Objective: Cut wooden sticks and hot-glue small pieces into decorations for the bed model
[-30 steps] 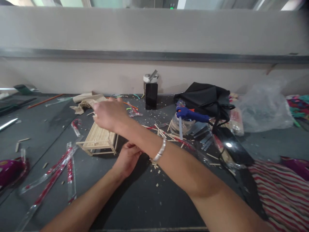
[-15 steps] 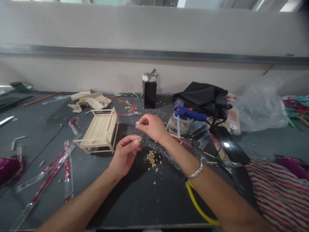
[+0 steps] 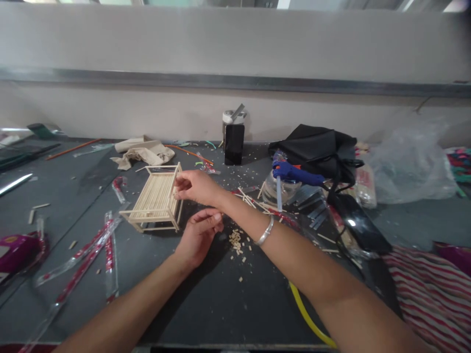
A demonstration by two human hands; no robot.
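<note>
A miniature bed made of pale wooden sticks stands on the dark table at the left of centre. At its right side rail, my right hand reaches in with fingers bent and pinched; whatever sits between the fingertips is too small to make out. Below it, my left hand is closed, thumb pressed against the index finger. Its fingertips lie near my right forearm, and any small bit in them cannot be told. Right of my left hand lies a small pile of cut stick pieces.
A blue glue gun rests on a clear jar at the right, beside loose sticks and a black bag. A phone leans upright at the back. Plastic-wrapped red sticks and beige cloth lie left.
My right hand has moved left from above the table to the bed's right side rail. My left hand stays closed in nearly the same place. The view has shifted slightly.
</note>
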